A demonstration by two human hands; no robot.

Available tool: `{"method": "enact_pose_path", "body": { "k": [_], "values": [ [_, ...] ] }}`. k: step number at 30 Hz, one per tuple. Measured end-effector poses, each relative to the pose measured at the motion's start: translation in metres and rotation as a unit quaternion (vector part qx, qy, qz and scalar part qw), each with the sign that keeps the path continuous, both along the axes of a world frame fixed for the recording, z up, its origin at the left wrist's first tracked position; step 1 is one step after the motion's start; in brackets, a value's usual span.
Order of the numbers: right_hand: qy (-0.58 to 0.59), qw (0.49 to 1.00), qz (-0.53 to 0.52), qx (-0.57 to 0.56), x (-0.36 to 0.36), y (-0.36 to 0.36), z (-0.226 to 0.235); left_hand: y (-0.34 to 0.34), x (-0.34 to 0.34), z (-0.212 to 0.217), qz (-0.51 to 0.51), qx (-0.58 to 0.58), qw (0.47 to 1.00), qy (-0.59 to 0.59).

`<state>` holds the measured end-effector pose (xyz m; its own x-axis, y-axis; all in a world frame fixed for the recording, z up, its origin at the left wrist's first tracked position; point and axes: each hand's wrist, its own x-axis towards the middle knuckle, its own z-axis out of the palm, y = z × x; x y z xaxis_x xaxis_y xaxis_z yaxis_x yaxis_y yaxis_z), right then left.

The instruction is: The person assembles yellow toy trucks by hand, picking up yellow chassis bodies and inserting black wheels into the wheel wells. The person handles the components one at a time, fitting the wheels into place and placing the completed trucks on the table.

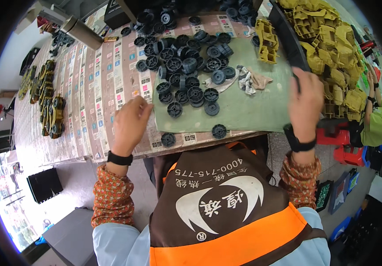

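Head view: right hand [305, 103], fingers clamped on a black curved plastic strip [285, 37] right of the green mat [248, 111]. Left hand [130, 122], fingers curled together, grips the mat's left edge. Probably best to keep the mat pinned flat.

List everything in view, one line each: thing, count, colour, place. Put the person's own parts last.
black wheels: many, too many to count, black, heaped on the green mat and across the far tabletop
green mat: one, green, on the table's near right
yellow plastic frames: a large heap, mustard yellow, at the table's right end
rag: one, grey and tan, on the mat
assembled yellow pieces with wheels: a row, yellow and black, along the table's left
metal cylinder: one, grey, far left of the table
table: one, covered in printed paper
red crates: several, red, on the floor at right
left hand: at the mat's left edge
right hand: gripping a black strip
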<state>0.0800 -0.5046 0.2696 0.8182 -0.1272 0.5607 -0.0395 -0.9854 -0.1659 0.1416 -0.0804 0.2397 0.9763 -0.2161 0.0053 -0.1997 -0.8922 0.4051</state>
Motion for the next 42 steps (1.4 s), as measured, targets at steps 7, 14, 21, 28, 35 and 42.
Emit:
{"method": "enact_pose_path", "body": {
  "k": [7,14,21,28,35,42],
  "values": [
    [0.155,0.986,-0.052,0.011,0.112,0.007,-0.039,0.004,-0.004,0.052,0.013,-0.157,0.987,-0.006],
    [0.046,0.986,0.010,0.163,0.104,-0.006,-0.032,0.006,-0.059,0.072,-0.009,-0.400,0.885,0.238],
    [0.273,0.707,0.371,0.536,-0.003,0.128,0.017,-0.021,-0.095,0.034,0.011,-0.662,0.653,0.367],
    [0.223,0.765,0.514,0.318,-0.003,0.155,0.004,-0.028,-0.091,0.018,0.085,-0.758,0.557,0.328],
    [0.278,0.881,0.357,0.141,-0.027,0.121,-0.026,0.000,-0.090,-0.006,0.089,-0.805,0.496,0.314],
    [0.300,0.844,0.347,0.279,-0.011,0.123,-0.037,-0.008,-0.084,0.009,0.104,-0.776,0.551,0.289]
  ]
}}
